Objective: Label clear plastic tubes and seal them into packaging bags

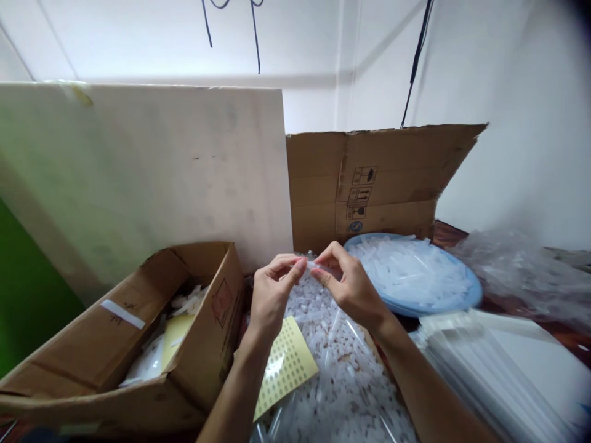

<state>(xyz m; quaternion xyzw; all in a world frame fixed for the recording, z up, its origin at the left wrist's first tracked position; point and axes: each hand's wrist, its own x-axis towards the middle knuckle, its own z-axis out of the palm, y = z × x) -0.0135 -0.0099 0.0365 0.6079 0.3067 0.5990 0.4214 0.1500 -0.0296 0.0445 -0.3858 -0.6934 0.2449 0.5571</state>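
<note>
Both my hands meet in the middle of the view, over a heap of small whitish plastic pieces [318,307]. My left hand [274,286] is closed in a pinch at one end of a small translucent plastic tube [312,265]. From the other side, my right hand [351,283] grips the same tube between thumb and fingers. My fingers cover much of it, so its exact shape is hidden. Below my left wrist lies a yellow sheet of small round stickers [289,366], on top of the heap.
On the left stands an open cardboard box [203,344] with bags and yellow sheets inside. A blue basin [475,295] of translucent tubes sits at the right, near crumpled clear plastic [521,271]. Stacked white bags [503,369] lie in front. A white board [152,178] and a cardboard panel [314,184] stand behind.
</note>
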